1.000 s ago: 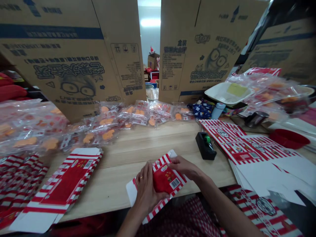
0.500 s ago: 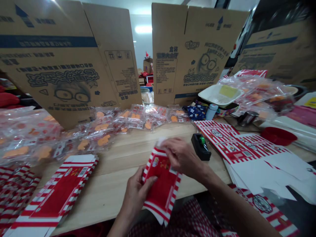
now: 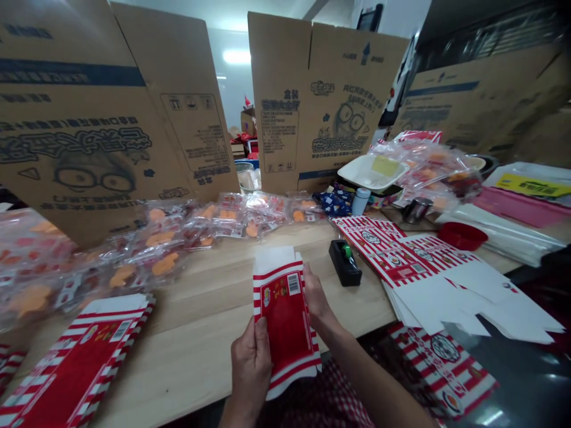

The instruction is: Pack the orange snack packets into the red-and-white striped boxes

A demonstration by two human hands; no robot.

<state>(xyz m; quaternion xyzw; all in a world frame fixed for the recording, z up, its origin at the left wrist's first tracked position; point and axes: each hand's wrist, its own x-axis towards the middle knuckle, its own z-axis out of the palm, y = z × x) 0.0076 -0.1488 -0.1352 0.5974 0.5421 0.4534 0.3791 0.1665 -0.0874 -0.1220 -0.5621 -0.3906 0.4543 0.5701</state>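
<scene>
A folded red-and-white striped carton [image 3: 284,315] stands nearly upright in front of me, with a white flap at its top and a barcode near that end. My left hand [image 3: 252,368] grips its lower left side, thumb on the red face. My right hand [image 3: 317,303] holds its right edge, with the fingers partly hidden behind it. A flat stack of matching cartons [image 3: 75,362] lies on the wooden table [image 3: 209,356] to the left. Larger unfolded striped carton blanks [image 3: 428,273] are piled to the right.
Clear plastic packets of orange pieces [image 3: 165,249] line the table's far side. A black tape dispenser [image 3: 344,263] stands just right of the carton. Large printed cardboard sheets [image 3: 312,101] rise behind. A white tray [image 3: 372,172] and red dish [image 3: 461,236] sit at the right.
The carton has turned from a slant to nearly upright. My right hand has moved from its top end down to its right edge. The view has swung to the right.
</scene>
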